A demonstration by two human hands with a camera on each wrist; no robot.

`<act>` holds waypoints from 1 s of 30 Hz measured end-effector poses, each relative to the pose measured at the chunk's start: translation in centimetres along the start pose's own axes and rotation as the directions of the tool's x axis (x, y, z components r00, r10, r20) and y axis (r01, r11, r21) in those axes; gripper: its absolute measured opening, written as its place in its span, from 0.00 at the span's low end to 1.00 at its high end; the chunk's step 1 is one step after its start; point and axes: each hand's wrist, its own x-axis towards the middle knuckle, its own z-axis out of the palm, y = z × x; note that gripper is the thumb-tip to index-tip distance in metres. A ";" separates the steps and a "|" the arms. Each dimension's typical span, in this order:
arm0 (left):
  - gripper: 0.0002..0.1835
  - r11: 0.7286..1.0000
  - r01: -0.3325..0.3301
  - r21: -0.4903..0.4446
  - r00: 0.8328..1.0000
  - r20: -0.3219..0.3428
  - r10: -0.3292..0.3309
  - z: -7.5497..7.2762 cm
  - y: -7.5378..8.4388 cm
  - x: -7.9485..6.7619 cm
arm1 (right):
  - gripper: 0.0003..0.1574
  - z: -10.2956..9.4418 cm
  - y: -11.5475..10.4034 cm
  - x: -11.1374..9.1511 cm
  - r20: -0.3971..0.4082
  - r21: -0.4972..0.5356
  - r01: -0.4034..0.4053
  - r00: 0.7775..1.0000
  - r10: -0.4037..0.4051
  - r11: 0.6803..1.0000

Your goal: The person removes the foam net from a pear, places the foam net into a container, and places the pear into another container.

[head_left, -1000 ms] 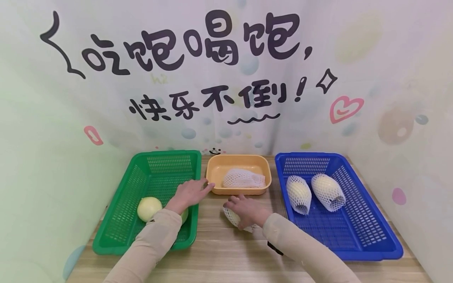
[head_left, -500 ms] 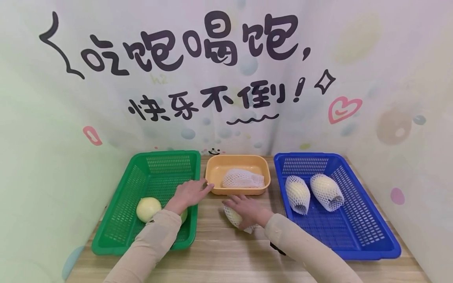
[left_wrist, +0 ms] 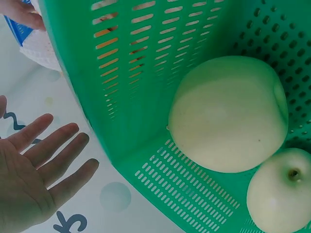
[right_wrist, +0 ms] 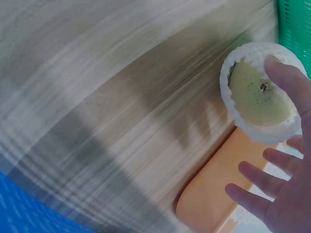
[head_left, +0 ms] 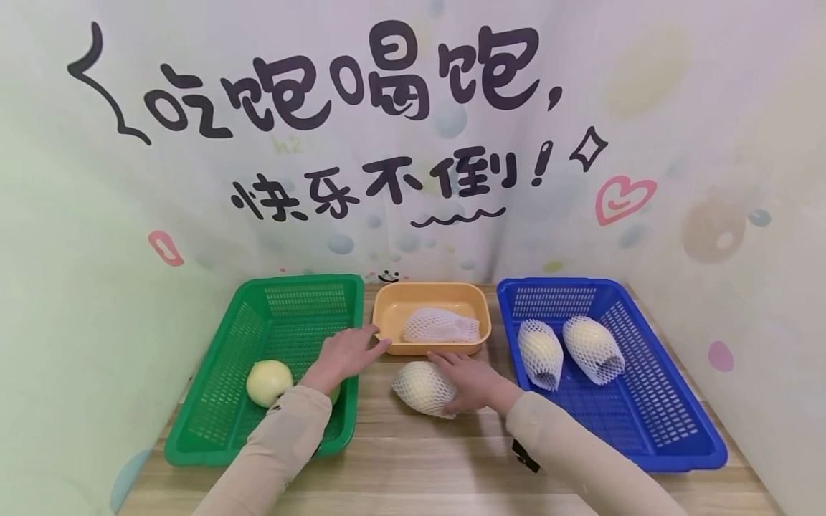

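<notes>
Fruit [head_left: 419, 389] in a foam net [right_wrist: 257, 135] lies on the table [head_left: 413, 466] between two baskets, apparently set to separate bare from netted. Beside it, the right hand [head_left: 474, 381] spreads its fingers, gripping nothing; the left hand [head_left: 342, 354], fingers loose, hovers by the green basket [head_left: 306, 299]. Two bare fruits [head_left: 269, 383] lie inside, two netted fruits [head_left: 540, 353] in the blue basket [head_left: 574, 419]; the one tray's [head_left: 431, 349] nets [head_left: 439, 325] overlap uncountably.

Beyond the left hand [head_left: 347, 352] and right hand [head_left: 474, 380] is a pale wall [head_left: 439, 251] with black lettering [head_left: 400, 75]. A pink heart [head_left: 621, 206] sits above and right of the right hand, a purple spot [head_left: 721, 356] farther right. Wood-grain bench [head_left: 413, 466] lies beneath both.
</notes>
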 end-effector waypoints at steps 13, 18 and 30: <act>0.27 0.982 -0.141 -0.124 0.990 -0.018 0.140 2.0 2.3 -1.2 | 0.55 0.9 0.5 -0.5 -0.063 -0.016 0.045 0.997 -0.046 0.999; 0.26 0.973 -0.171 -0.156 0.985 -0.015 0.170 3.2 3.1 -1.3 | 0.54 0.9 0.6 -0.6 -0.078 -0.012 0.050 0.996 -0.051 0.999; 0.29 0.966 -0.108 -0.235 0.994 0.002 0.111 6.5 2.9 -1.1 | 0.52 1.5 0.1 -0.3 -0.102 0.075 0.011 0.995 -0.003 0.997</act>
